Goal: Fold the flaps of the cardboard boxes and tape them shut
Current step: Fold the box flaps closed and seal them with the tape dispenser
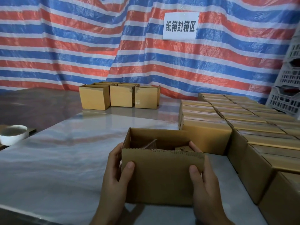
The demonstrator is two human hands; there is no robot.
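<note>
An open brown cardboard box (159,174) stands on the table in front of me, its long flaps upright and the inner side flaps partly folded down inside. My left hand (116,174) grips its left side, thumb on the near wall and fingers curled round the left edge. My right hand (203,179) grips the right side the same way, thumb on the near wall and fingers reaching into the box at its right end. A roll of clear tape (13,134) lies at the far left of the table.
Several closed boxes (243,120) stand packed in rows on the right. Three open boxes (120,97) stand at the back of the shiny table (56,159). A striped tarp with a white sign (181,25) hangs behind. Grey plastic crates (289,88) are stacked at far right.
</note>
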